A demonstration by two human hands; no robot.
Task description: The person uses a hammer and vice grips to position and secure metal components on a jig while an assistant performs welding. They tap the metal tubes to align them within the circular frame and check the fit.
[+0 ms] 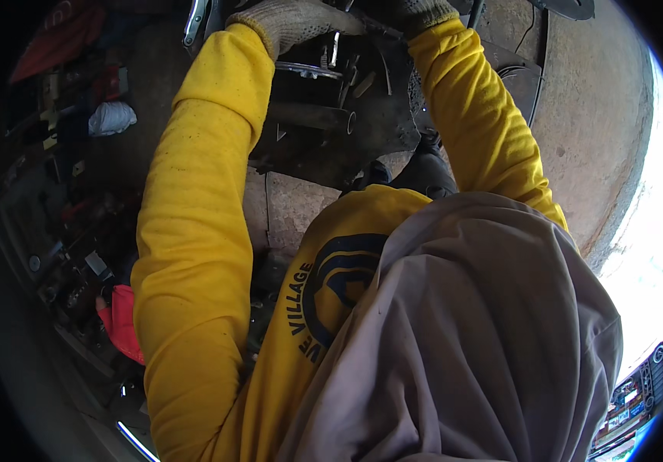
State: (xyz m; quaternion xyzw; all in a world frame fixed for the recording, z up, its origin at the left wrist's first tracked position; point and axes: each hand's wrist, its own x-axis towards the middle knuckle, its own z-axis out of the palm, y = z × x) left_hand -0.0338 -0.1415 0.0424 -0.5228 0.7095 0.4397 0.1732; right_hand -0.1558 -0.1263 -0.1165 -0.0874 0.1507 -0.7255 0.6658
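Note:
Both my hands wear knitted gloves and are at the top edge of the head view, close together. My left hand [297,23] is closed, its fingers pressed together and pointing right; what they grip is hard to make out. A dark, narrow piece [380,28] spans the gap between the hands. My right hand [426,11] is mostly cut off by the frame edge, its fingers hidden. Just below my left hand are a shiny round metal rim [308,70] and an upright bolt-like rod [334,50]. A shiny metal tool [194,21] stands left of my left wrist.
A dark metal pipe [312,117] lies below the rim, among small scraps [364,84] on a dark surface. A coiled cable [515,71] lies right of my right forearm. At left are a white bundle [112,118], cluttered items and a person's red sleeve [122,323].

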